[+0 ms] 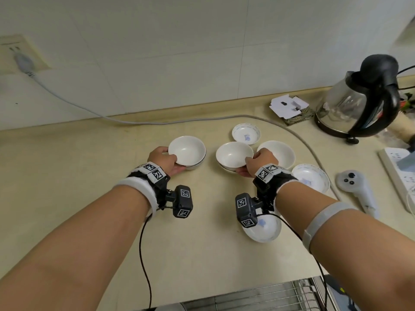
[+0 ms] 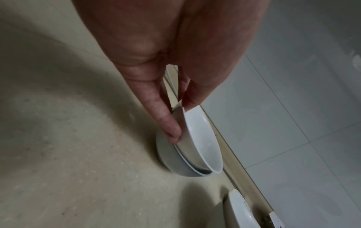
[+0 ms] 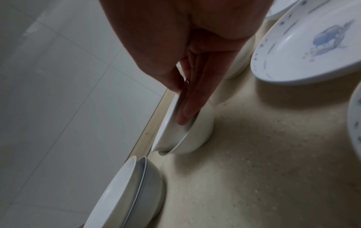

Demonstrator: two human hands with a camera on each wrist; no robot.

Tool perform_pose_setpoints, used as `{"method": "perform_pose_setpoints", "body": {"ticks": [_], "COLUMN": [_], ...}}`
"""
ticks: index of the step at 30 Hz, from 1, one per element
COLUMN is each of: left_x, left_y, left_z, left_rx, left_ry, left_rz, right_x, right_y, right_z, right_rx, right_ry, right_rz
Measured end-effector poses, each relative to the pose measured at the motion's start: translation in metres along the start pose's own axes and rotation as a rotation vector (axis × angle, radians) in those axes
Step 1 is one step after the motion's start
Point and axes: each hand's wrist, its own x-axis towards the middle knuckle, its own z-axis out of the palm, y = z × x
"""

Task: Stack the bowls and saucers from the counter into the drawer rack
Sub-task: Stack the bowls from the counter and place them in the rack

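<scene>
The left hand (image 1: 162,161) grips a white bowl (image 1: 187,150) at its near left rim: the thumb lies over the rim and the fingers (image 2: 168,123) press the outer wall. This left bowl sits nested in a second bowl (image 2: 168,157) that rests on the counter (image 1: 78,167); in the left wrist view the top bowl is tilted in the lower one.

The right hand (image 1: 261,161) grips another white bowl, the middle bowl (image 1: 234,154), at its near right rim, with the thumb on the rim and the fingers (image 3: 189,108) along the outside wall. It too sits in a lower bowl (image 3: 197,138) standing on the counter, with a gap open between the two on the near side in the right wrist view.

Just right of the right hand, behind its knuckles, stands a third white bowl, the right bowl (image 1: 280,153). A saucer with a blue motif, the far saucer (image 1: 246,134), lies behind the middle bowl, close to it. A second patterned saucer, the right saucer (image 1: 311,178), lies to the right of the right wrist, and a third, the near saucer (image 1: 265,230), lies under the right wrist camera.

The wire drawer rack (image 1: 258,295) shows at the bottom edge, below the counter front, well apart from both hands.

A kettle (image 1: 357,102) stands at the back right, with a grey cable (image 1: 202,120) running along the counter behind the dishes and a white controller (image 1: 357,189) lying to the right.
</scene>
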Motion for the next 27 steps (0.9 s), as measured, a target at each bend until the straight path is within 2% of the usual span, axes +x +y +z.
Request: {"method": "perform_pose_setpoints", "body": {"ticks": [8,13,16,18,21,27], "left_x": [0.009,0.010,0.011,0.010,0.000,-0.034], "left_y": [-0.003,-0.006,-0.007,-0.003,0.010,0.032], "left_z": [0.009,0.016,0.017,0.016,0.018,0.040], "left_rx": [0.130,0.007,-0.035,-0.036,-0.076,-0.115], "left_ry": [0.001,-0.060,-0.040,-0.031,-0.063,-0.253], "left_rz": [-0.017,-0.125,-0.111,-0.089,-0.039,-0.014], "right_x": [0.005,0.011,0.015,0.019,0.031,0.032], "right_y": [0.010,0.017,0.021,0.023,0.025,0.018], "right_z": [-0.007,-0.039,-0.056,-0.065,-0.076,-0.087], "right_rx": [-0.067,-0.200,-0.297,-0.414,-0.498,-0.358], "right_ry": [0.049,0.328,0.432,0.368,0.216,0.147], "right_rz": [-0.058,-0.077,0.032,0.088,0.076,0.055]}}
